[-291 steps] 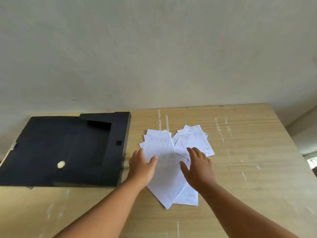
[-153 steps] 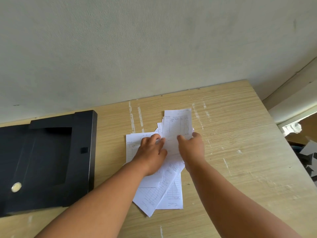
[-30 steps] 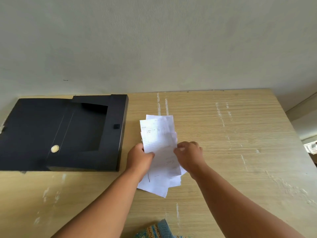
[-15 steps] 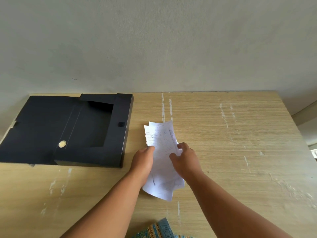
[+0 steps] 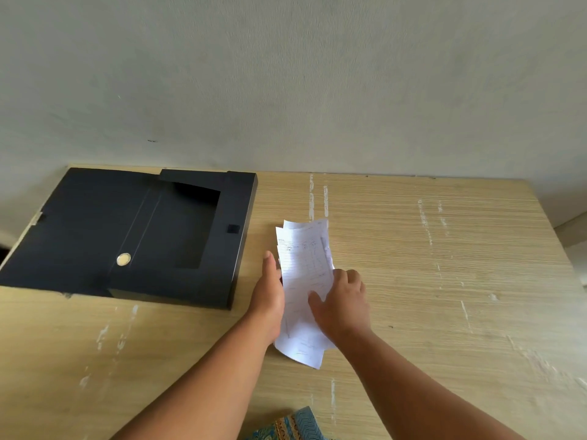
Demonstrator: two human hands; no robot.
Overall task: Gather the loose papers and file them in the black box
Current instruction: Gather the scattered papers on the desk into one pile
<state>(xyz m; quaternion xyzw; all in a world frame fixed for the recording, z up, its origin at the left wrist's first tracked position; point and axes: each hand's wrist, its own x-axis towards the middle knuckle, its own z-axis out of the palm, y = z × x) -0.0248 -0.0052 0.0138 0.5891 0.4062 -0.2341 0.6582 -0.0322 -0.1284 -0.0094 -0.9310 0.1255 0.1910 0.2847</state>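
The white papers (image 5: 303,274) now form one rough stack on the wooden table (image 5: 444,281), their edges uneven at both ends. My left hand (image 5: 270,296) presses flat against the stack's left edge. My right hand (image 5: 344,306) rests on the stack's right side, thumb on top and fingers curled over the edge. The black box (image 5: 235,249) lies open just left of my left hand, its lid flap spread flat to the left and a round gold button (image 5: 123,259) on it. Its inside looks dark and bare.
A grey wall rises behind the table's far edge. The table's right edge (image 5: 559,249) drops off at the right. A blue patterned cloth (image 5: 286,425) shows at the bottom, near my body. Pale scuff marks streak the wood.
The spread-out papers have been drawn into one stack. In the last second both hands have closed in on the stack's sides and squared it narrower.
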